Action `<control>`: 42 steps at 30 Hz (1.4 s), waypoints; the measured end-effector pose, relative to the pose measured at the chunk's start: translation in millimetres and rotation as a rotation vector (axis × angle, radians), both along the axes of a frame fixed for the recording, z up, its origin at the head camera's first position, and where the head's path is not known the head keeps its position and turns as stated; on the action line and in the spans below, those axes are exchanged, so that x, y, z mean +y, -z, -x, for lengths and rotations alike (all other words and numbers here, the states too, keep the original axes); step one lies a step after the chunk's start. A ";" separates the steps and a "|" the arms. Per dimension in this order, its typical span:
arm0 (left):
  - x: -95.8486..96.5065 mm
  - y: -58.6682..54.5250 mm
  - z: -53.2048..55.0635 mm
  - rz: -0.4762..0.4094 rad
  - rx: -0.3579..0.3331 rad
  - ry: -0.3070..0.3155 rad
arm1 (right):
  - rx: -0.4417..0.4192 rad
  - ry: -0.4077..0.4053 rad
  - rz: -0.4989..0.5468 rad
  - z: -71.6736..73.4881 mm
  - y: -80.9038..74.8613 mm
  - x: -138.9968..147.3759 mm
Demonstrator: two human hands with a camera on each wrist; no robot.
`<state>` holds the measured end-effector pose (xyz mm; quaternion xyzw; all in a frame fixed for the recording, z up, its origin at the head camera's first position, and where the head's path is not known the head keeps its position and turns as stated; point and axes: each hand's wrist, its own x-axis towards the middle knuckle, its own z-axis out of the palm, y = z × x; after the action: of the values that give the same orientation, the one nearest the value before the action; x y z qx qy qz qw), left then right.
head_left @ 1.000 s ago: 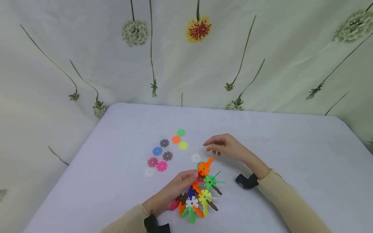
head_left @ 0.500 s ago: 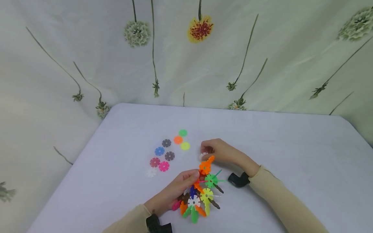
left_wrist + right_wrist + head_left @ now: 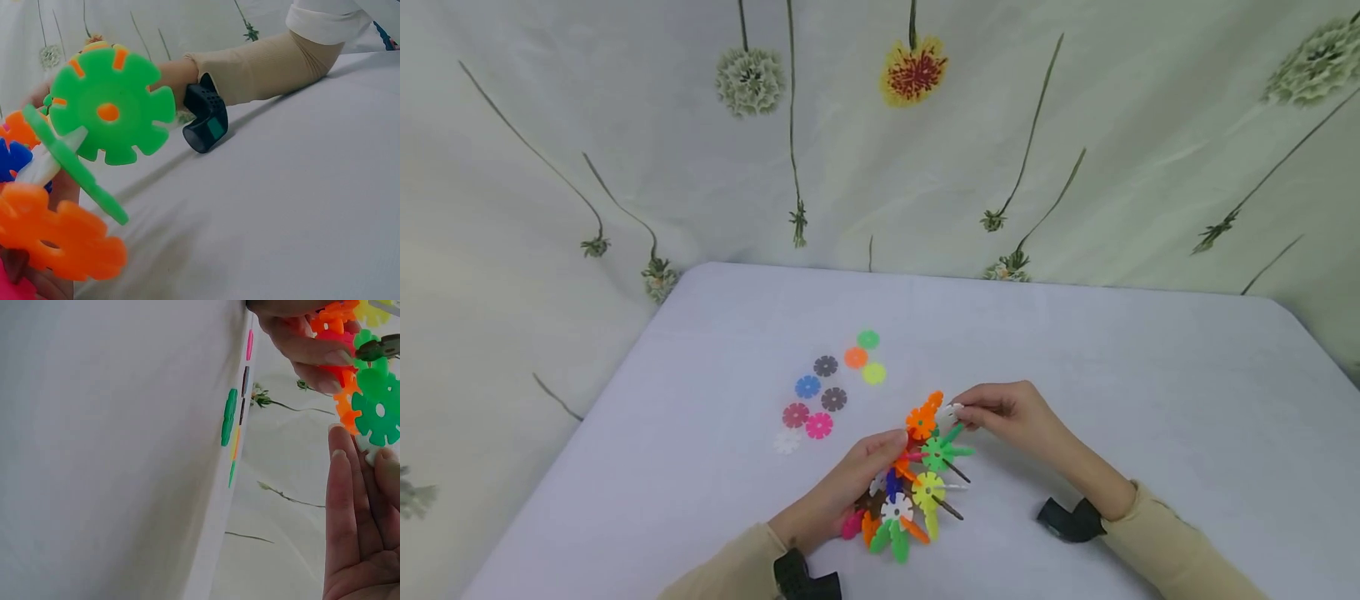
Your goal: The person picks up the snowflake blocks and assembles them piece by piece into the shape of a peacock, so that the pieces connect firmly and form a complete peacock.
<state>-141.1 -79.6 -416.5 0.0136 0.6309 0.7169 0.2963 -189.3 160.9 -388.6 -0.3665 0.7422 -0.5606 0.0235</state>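
My left hand (image 3: 868,467) grips a cluster of notched plastic discs (image 3: 897,510) slotted together in green, orange, yellow, white, blue and brown. Thumb and fingers of my right hand (image 3: 1022,417) pinch a loose-looking white notched disc (image 3: 950,414) right at the cluster's upper right. In the right wrist view, a teal-green disc (image 3: 381,409) of the cluster partly covers that white disc (image 3: 369,447), held between the fingertips and thumb. A large green disc (image 3: 119,128) and an orange disc (image 3: 81,250) of the cluster fill the left side of the left wrist view.
Several loose notched discs lie flat left of centre on the white table (image 3: 1112,350), among them a blue disc (image 3: 807,387), a pink disc (image 3: 819,426), a yellow disc (image 3: 874,373) and a green disc (image 3: 868,339). A flower-print cloth (image 3: 925,167) hangs behind the table.
My right hand has picked up the white disc from the table above the cluster and brought it right and down beside the cluster. The left hand has kept its grip.
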 end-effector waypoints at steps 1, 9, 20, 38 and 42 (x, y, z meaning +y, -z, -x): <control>0.1 -0.4 -0.1 0.000 0.000 0.002 | 0.025 0.009 0.004 -1.0 0.4 -1.5; 0.0 -1.4 0.0 0.013 0.005 0.004 | 0.020 0.007 0.033 -4.0 2.4 -5.8; 0.5 -2.1 1.3 -0.080 0.040 0.067 | 0.086 -0.087 0.039 -3.6 1.9 -6.5; 1.4 -1.6 0.8 -0.114 0.043 0.123 | 0.097 -0.170 -0.053 -2.5 3.5 -5.5; 2.7 -0.3 1.0 -0.127 0.063 0.136 | 0.091 -0.166 -0.041 -3.8 5.6 -7.3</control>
<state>-142.1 -76.8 -416.2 0.0979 0.5907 0.7330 0.3227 -185.5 153.6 -394.2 -0.4513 0.7207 -0.5244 0.0438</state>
